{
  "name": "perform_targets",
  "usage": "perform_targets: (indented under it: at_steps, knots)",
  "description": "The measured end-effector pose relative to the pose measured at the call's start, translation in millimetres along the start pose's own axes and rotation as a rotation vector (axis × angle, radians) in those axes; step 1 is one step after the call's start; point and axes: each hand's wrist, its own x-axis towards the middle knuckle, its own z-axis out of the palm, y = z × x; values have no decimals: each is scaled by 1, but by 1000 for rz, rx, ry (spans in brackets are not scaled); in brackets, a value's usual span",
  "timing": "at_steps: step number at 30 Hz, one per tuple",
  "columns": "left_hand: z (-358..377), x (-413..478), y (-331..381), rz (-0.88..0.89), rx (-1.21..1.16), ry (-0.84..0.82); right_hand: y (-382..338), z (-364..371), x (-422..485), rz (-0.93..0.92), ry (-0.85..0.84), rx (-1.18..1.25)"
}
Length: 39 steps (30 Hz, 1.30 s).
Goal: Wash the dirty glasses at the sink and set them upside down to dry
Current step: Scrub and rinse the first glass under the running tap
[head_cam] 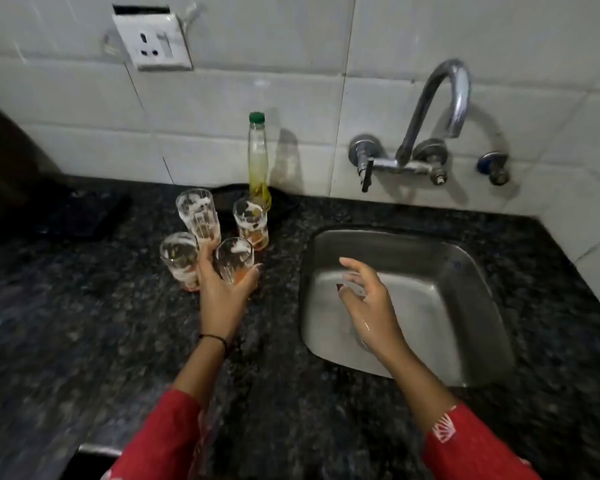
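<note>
— Fingers [207, 261] of our left hand [222, 296] are curled round the base of the nearest glass [234, 259], thumb on the sink side, the rest wrapped behind. We have it, low down near the orange dregs.

— And our right hand [368, 299]?

— Holding nothing, fingers loosely spread and wet, hovering over the steel sink [478, 306]. Looks ready to receive.

— Where are the rest of them?

— Four in a tight cluster on the dark granite counter [84, 323], left of the basin. The one we grip stands upright at the front; just beside it, the front-left glass [179, 259]; behind, the tall rear glass [198, 216] and the back-right glass [252, 225], which sits right against a green-capped bottle [258, 161]. All upright, streaked with white foam, orange residue at the bottom.

— How will it handle?

— Light, we'd judge, but rigid, thin and breakable, and our fingers are wet, so slippery. A firm wrap around the lower body seems safest, not the rim. The neighbours stand so close that lifting straight up before swinging across should avoid a clink.

— Tap [440, 109]?

— Curves over the basin; we see no water running.
</note>
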Motion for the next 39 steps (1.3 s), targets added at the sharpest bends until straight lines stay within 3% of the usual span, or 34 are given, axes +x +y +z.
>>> perform_targets:
  at_steps: [7, 12, 15, 18, 19, 21, 24, 30, 35, 39]
  knots:
    - [28, 28, -11, -185, -44, 63, 17, -19, 9, 83, -133, -42]
    - [48, 8, 15, -154, -76, 144, 31, -42, 13, 117, -139, -11]
    - [77, -24, 44, -92, -175, 41, 37, -52, 18, 121, -197, -34]
    - [114, -53, 80, -4, -191, -178, 33, -57, 21, -26, -355, -46]
    - [126, -59, 90, 22, -187, -271, 29, -61, 23, -112, -286, -98]
    - [146, -62, 104, 33, -228, -454, 26, -67, 30, -74, -89, -42]
    - [169, -41, 119, -30, -258, -626, 31, -81, 44, 124, 86, 161]
    - [223, 62, 151, -241, -278, -362, 38, -96, 72, 268, 174, 141]
    - [259, 120, 152, -389, -277, -363, 44, -92, 88, 308, 161, 152]
    - [257, 128, 145, -621, -675, -194, 45, -89, 95, 316, 146, 183]
